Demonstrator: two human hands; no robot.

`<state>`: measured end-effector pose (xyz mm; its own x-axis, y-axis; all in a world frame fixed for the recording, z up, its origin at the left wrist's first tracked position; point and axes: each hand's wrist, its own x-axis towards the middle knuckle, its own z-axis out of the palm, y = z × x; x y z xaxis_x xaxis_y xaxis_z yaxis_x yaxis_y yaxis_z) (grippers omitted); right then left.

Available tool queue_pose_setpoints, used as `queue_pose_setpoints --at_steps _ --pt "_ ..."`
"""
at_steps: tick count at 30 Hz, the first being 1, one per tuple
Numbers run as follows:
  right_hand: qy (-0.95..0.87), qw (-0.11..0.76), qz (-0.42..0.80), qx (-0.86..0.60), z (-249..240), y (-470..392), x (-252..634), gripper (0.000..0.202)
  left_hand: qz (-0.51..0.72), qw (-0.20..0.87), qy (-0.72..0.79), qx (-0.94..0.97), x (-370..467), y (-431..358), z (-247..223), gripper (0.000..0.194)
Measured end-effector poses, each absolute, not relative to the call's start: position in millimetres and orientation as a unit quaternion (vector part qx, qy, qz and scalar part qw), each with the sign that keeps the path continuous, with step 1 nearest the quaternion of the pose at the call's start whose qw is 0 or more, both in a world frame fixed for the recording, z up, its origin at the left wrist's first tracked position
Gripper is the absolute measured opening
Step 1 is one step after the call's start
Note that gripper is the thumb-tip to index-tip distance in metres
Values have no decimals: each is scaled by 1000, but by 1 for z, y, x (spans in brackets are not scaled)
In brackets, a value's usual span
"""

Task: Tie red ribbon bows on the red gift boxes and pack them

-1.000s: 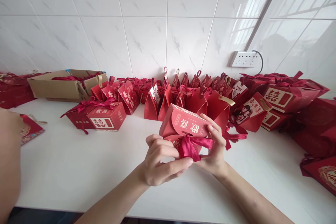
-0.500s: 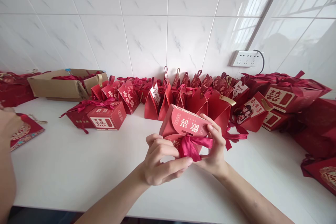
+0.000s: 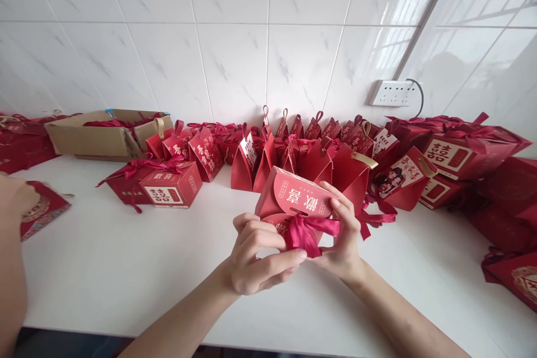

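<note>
Tilted above the white table, a red gift box (image 3: 293, 193) with white Chinese characters is held between both my hands. A dark pink ribbon bow (image 3: 308, 235) hangs on its near side. My left hand (image 3: 262, 254) is closed on the box's left side, with its thumb and fingertips by the bow. At the right end, my right hand (image 3: 342, 229) grips the box, fingers over the top edge and thumb below. The underside of the box is hidden. Just behind it stand several red triangular gift boxes (image 3: 316, 162) with loop handles.
Two ribboned gift boxes (image 3: 168, 187) sit left of my hands. A cardboard box (image 3: 92, 142) with red items stands behind them. Larger red boxes (image 3: 461, 151) are piled at right. Another person's hand (image 3: 17, 196) touches a patterned red bag (image 3: 48, 212). A power strip (image 3: 392, 93) is on the tiled wall.
My hands and the gift box have barely moved. At far left, the other person's hand and the patterned bag have shifted slightly.
</note>
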<state>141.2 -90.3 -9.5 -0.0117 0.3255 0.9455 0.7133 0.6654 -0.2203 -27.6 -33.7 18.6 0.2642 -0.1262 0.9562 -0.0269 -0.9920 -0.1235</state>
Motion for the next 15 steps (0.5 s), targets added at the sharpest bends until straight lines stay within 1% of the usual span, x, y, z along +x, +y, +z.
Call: queue_pose_setpoints --at_steps 9,15 --pt "-696 598 -158 -365 -12 -91 146 95 -611 36 28 -791 -27 -37 17 22" --pt "-694 603 -166 -356 -14 -88 148 98 -627 50 11 -778 -24 -37 14 21"
